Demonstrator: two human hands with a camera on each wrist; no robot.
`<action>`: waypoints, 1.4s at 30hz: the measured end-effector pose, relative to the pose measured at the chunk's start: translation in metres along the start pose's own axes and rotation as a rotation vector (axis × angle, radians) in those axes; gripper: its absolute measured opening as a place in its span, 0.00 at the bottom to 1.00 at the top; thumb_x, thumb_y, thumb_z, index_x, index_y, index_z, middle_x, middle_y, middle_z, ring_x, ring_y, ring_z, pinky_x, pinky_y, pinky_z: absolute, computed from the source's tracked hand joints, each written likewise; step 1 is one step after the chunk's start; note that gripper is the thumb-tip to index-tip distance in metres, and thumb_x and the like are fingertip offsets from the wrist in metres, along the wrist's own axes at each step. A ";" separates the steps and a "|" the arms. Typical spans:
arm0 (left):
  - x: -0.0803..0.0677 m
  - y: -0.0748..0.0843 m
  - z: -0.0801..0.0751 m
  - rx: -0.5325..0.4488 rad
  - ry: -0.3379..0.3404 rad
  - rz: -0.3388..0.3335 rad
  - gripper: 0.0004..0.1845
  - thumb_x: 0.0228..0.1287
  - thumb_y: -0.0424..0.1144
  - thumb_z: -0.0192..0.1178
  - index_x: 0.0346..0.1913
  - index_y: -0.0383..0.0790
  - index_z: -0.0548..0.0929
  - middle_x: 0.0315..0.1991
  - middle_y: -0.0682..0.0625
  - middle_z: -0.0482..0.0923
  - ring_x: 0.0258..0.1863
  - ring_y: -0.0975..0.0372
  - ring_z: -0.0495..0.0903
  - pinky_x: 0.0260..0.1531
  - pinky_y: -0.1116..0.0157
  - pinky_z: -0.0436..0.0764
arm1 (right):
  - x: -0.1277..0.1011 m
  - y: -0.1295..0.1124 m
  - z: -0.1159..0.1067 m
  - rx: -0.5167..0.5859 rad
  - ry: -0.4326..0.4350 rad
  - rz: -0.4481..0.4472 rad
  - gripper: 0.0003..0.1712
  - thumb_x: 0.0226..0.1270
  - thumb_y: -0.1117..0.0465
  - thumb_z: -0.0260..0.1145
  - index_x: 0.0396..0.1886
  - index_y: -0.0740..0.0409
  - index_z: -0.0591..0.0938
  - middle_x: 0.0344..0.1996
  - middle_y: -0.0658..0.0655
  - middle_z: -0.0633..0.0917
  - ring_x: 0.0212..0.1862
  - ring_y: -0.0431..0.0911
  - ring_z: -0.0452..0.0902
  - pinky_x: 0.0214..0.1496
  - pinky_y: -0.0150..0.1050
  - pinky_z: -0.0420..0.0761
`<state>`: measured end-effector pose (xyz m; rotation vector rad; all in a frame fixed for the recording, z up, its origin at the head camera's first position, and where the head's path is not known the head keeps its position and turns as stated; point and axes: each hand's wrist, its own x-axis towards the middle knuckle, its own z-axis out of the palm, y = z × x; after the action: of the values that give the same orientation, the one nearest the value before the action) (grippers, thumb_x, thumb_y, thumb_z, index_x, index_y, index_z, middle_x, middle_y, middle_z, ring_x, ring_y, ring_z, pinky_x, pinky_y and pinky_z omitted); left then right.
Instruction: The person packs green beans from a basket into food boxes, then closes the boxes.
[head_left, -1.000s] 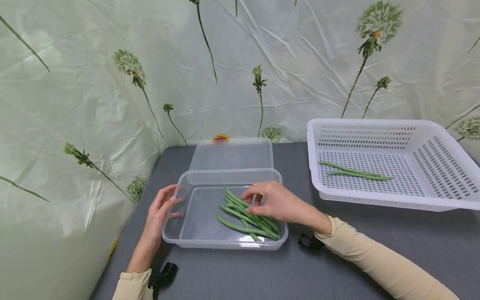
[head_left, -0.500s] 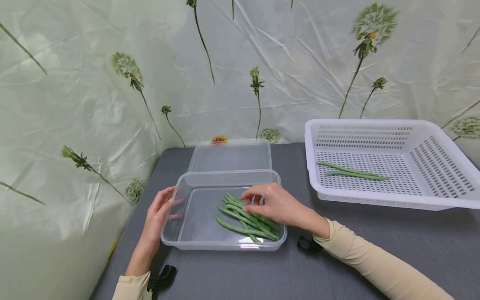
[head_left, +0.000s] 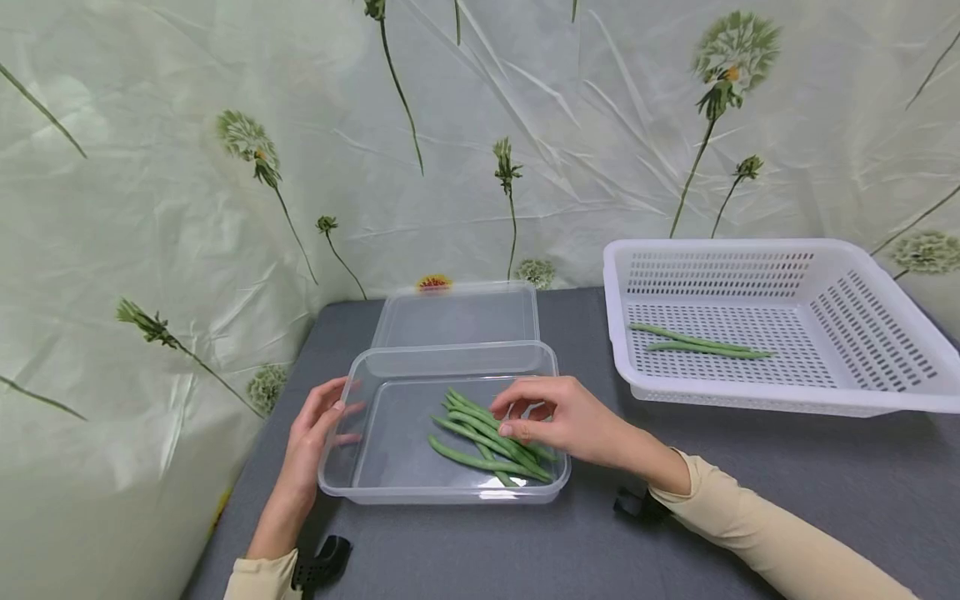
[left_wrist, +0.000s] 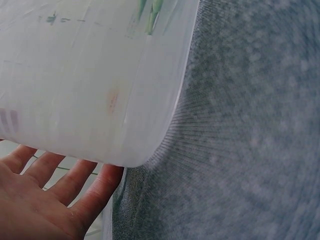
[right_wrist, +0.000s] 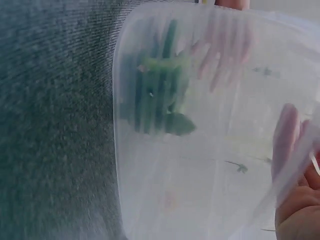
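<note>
Pinching slim green beans [head_left: 487, 433], clear rounded plastic tub [head_left: 390, 483]

The tub [head_left: 390, 479] is clear, glossy plastic – smooth-walled. The basket [head_left: 885, 333] is white perforated plastic; the table [head_left: 525, 542] wears matt grey ribbed cloth – the backdrop [head_left: 150, 208] a creased, faintly shiny sheet.

right hand [head_left: 558, 419]: slid a bit to the right and toward the near rim of the clear container [head_left: 390, 487] over the last second, fingers curled more over the pile of green beans [head_left: 480, 433]; thumb tip ended up right on the beans, can't tell if it actually pinched one
right forearm: shifted along with it, sleeve cuff moved further right across the bench [head_left: 525, 542]
green beans: bunch looked slightly nudged, sitting a touch lower and closer together
camera view: tilted down a little, so everything sat a bit left of before
</note>
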<state>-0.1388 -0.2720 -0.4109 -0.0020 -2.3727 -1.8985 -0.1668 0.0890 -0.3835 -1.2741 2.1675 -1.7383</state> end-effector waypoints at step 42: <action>0.000 -0.001 -0.001 -0.004 -0.011 0.009 0.22 0.80 0.44 0.44 0.69 0.37 0.65 0.64 0.44 0.71 0.56 0.59 0.78 0.40 0.60 0.82 | -0.063 -0.053 -0.140 -0.566 0.122 -0.051 0.29 0.53 0.77 0.73 0.53 0.52 0.83 0.44 0.47 0.86 0.42 0.36 0.81 0.41 0.27 0.79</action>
<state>-0.1390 -0.2729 -0.4115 -0.0236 -2.3720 -1.9043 -0.1721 0.2368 -0.3159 -1.3561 2.8509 -1.2810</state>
